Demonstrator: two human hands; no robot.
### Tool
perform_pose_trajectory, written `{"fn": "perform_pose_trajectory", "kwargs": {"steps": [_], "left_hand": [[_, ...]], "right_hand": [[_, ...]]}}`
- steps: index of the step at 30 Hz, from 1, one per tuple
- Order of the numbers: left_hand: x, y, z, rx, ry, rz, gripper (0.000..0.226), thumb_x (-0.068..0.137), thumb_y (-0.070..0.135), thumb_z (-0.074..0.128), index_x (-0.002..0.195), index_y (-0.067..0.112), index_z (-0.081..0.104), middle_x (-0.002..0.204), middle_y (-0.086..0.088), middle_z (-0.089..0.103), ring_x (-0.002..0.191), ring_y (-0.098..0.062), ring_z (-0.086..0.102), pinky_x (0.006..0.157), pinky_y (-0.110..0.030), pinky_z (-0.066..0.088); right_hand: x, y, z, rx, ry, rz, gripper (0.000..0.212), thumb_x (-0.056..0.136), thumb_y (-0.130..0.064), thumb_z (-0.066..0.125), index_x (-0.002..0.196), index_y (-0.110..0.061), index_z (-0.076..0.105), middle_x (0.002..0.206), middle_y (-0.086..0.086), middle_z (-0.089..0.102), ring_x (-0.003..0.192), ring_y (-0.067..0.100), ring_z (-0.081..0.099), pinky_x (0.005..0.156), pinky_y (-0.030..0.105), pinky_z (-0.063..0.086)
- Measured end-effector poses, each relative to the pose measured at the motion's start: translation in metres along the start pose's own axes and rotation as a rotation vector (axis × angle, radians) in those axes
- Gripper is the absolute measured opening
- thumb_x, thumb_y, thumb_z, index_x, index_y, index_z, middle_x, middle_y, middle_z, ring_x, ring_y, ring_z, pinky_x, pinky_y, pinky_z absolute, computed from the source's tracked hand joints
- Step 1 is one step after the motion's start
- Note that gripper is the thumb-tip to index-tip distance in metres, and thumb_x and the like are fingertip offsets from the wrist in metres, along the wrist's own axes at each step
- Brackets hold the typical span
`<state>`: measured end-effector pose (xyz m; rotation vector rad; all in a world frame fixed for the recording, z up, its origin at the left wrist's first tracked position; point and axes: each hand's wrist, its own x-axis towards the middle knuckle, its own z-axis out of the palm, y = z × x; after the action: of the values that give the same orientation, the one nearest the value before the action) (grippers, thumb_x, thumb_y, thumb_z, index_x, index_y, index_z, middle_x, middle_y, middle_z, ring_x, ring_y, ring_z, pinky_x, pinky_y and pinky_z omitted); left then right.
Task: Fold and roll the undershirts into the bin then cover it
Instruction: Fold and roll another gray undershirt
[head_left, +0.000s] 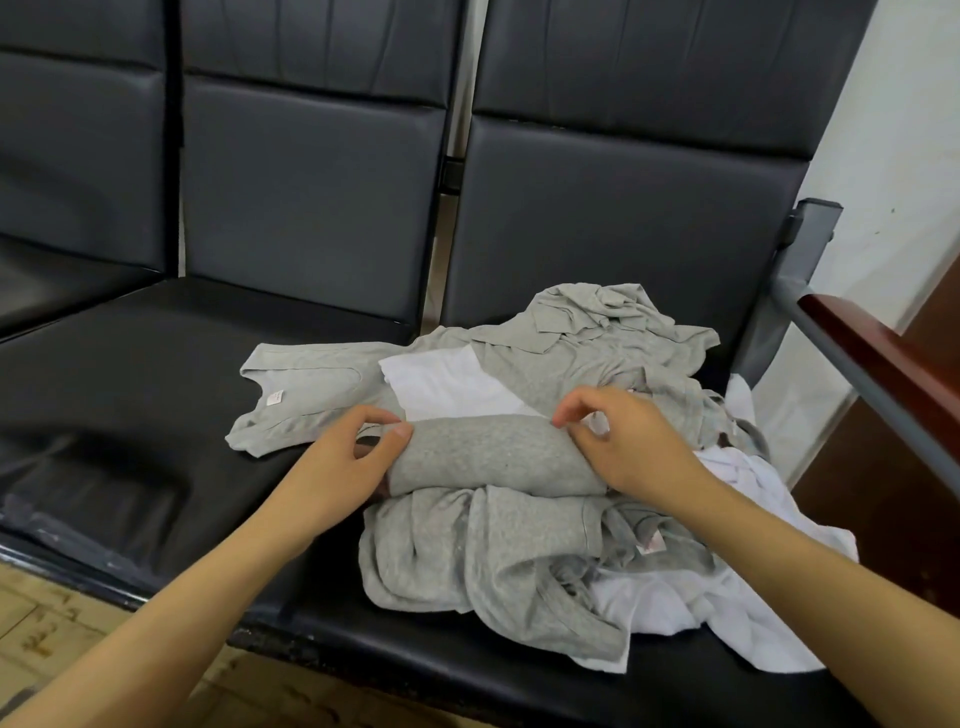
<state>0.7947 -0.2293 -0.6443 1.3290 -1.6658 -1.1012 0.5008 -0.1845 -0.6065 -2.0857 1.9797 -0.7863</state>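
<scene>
A grey undershirt rolled into a thick tube (488, 457) lies across a heap of loose grey and white undershirts (519, 571) on a black padded seat. My left hand (353, 457) grips the roll's left end with curled fingers and thumb. At the right end, my right hand (618, 441) holds the roll, its fingertips pinching the top edge. A flat grey undershirt (301, 389) with a small label lies to the left, partly under the roll. A white undershirt (447, 384) shows behind the roll. No bin is in view.
The row of black padded seats (156, 415) runs left, with backrests behind. A grey metal armrest (831, 338) and a dark red wooden edge (883, 353) stand at the right. Beige tiled floor (52, 623) shows at the bottom left.
</scene>
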Motion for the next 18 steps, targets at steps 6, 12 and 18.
{"fn": "perform_pose_trajectory", "kwargs": {"steps": [6,12,18], "left_hand": [[0.001,-0.015,-0.003,0.167,-0.043,0.203,0.032,0.101,0.043,0.057,0.132,0.05,0.056,0.125,0.017,0.06,0.108,0.003,0.06,0.089,-0.016,0.048],[0.013,-0.022,-0.011,0.353,-0.195,0.323,0.056,0.086,0.074,0.059,0.136,0.047,0.058,0.133,0.028,0.055,0.124,0.002,0.052,0.107,-0.031,0.047],[0.036,0.003,-0.014,0.727,-0.391,0.358,0.089,0.075,0.086,0.057,0.149,0.037,0.046,0.146,0.018,0.051,0.133,-0.005,0.047,0.115,-0.037,0.04]], "right_hand": [[-0.006,-0.007,-0.003,-0.233,-0.145,-0.049,0.036,0.1,-0.057,0.037,0.107,-0.039,0.067,0.104,-0.018,0.063,0.097,0.001,0.054,0.091,0.035,0.048],[-0.006,-0.029,-0.005,-0.662,-0.288,-0.255,0.068,0.097,-0.073,0.032,0.153,-0.034,0.032,0.147,-0.012,0.041,0.132,0.015,0.04,0.112,0.049,0.025],[0.016,-0.03,0.005,-0.699,-0.454,-0.264,0.075,0.096,-0.041,0.058,0.157,-0.033,0.017,0.141,-0.003,0.046,0.129,0.021,0.049,0.113,0.057,0.025]]}}
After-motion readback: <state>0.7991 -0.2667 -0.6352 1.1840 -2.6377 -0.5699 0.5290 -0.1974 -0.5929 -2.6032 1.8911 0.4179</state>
